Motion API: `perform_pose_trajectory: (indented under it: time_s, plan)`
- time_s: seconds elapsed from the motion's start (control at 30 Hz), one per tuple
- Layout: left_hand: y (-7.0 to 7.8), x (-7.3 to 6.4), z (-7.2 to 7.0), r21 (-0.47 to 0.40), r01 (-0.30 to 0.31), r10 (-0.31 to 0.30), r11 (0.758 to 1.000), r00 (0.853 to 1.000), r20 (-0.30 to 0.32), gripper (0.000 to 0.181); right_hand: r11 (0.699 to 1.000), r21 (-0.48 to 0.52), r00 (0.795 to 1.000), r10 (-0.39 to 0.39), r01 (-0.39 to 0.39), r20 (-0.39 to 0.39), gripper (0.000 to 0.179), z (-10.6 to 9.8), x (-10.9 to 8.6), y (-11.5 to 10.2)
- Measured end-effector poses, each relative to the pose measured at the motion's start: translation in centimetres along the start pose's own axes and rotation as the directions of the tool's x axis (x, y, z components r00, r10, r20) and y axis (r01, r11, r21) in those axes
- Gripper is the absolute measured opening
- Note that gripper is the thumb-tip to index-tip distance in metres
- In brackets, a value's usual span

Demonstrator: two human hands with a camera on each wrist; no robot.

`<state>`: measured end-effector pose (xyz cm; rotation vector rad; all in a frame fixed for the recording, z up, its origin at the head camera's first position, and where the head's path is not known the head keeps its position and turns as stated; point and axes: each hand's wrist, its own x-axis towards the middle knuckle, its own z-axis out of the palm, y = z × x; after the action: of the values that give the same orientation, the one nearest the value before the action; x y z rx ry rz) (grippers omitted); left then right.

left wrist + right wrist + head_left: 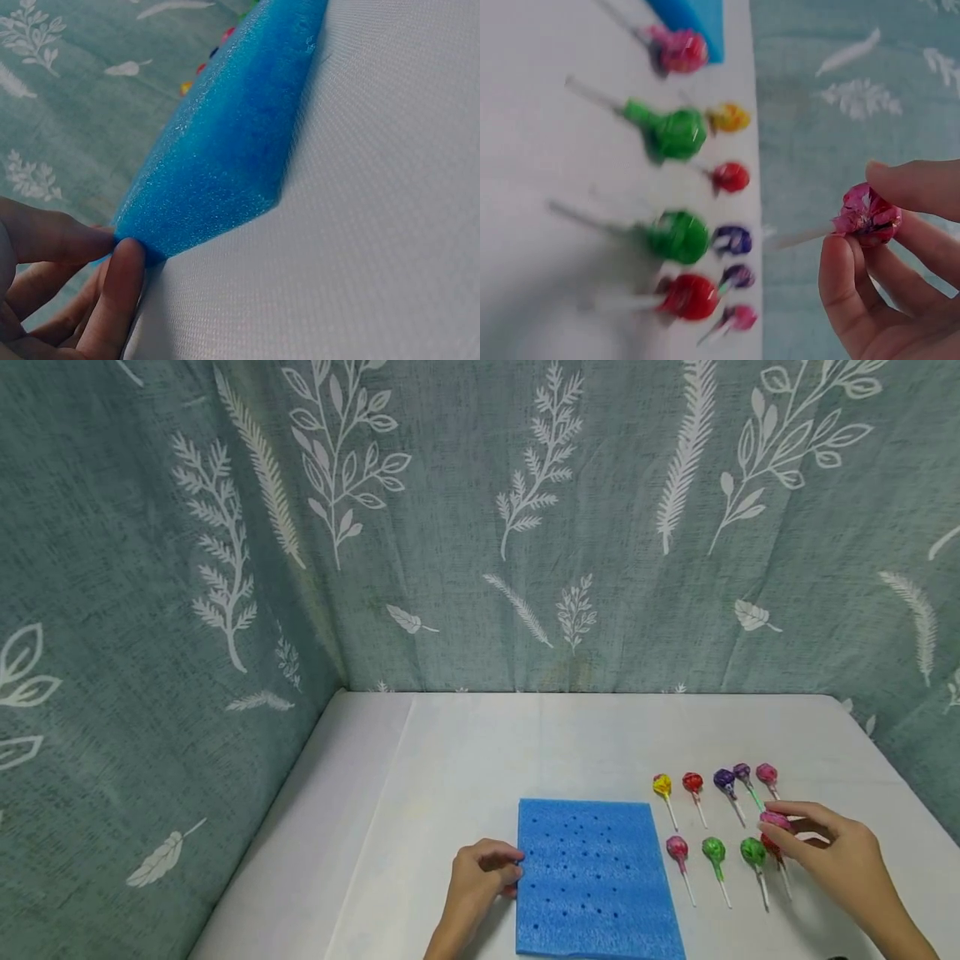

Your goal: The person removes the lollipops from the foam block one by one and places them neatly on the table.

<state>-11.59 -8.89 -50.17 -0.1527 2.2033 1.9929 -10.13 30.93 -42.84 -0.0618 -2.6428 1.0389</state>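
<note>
My left hand (480,881) holds the left edge of a blue foam block (592,881), whose top is dotted with small holes. In the left wrist view, fingertips pinch the foam's edge (202,169). On the right, my right hand (843,856) pinches a pink-wrapped lollipop (868,216) by its head between thumb and fingers, white stick pointing left in the right wrist view. The held lollipop is raised over a red lollipop (692,296) lying on the table. A green lollipop (753,852) lies just left of that hand.
Two rows of lollipops lie right of the foam. The back row has yellow (662,785), red (693,783), purple (724,780) and pink (767,773) ones; pink (677,847) and green (714,850) lie nearer. A leaf-patterned curtain (465,527) surrounds the white table (435,760).
</note>
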Motion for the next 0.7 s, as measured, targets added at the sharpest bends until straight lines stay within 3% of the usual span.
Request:
perform_pose_trajectory:
  time_s: [0.37, 0.57, 0.7]
  plan:
    - [-0.1, -0.5, 0.2, 0.0, 0.006, -0.006, 1.0, 1.0, 0.002, 0.017, 0.979, -0.157, 0.991, 0.136, -0.133, 0.011, 0.045, -0.1, 0.2, 5.8]
    - [-0.6, -0.4, 0.6, -0.013, 0.016, -0.015, 1.0, 1.0, 0.026, 0.018, 0.95, -0.236, 0.972, 0.224, -0.203, 0.069, 0.053, 0.1, 0.3, 7.7]
    - [-0.7, -0.3, 0.7, -0.015, 0.017, -0.017, 1.0, 0.999, 0.027, 0.018, 0.948, -0.253, 0.972, 0.219, -0.193, 0.079, 0.054, 0.2, 0.2, 8.4]
